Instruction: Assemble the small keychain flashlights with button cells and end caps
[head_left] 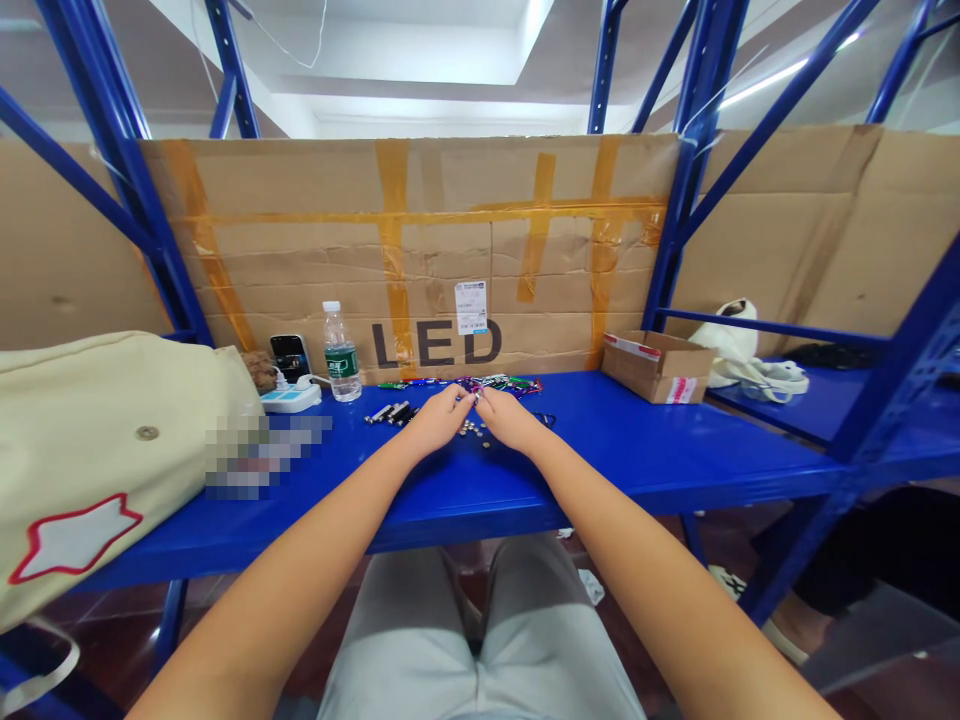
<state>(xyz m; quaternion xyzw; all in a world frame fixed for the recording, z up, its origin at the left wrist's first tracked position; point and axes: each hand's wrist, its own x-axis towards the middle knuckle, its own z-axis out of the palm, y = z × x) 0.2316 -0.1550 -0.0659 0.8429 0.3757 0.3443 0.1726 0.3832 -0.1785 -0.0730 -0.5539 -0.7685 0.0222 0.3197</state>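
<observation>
My left hand [439, 415] and my right hand [504, 415] meet fingertip to fingertip over the blue shelf [637, 450]. Both are pinched on a small item between them that is too small to name. Small round silver button cells [474, 432] lie on the shelf just below the hands. A pile of small coloured keychain lights [499, 383] lies just behind the fingers. A few dark little cylinders [390, 412] lie to the left of my left hand.
A beige canvas bag [97, 460] fills the shelf's left end. Behind stand a water bottle [341, 355], a phone [290, 355] on a white power strip [292, 398], and a small open cardboard box [656, 365] at right. Taped cardboard marked LED [420, 250] backs the shelf.
</observation>
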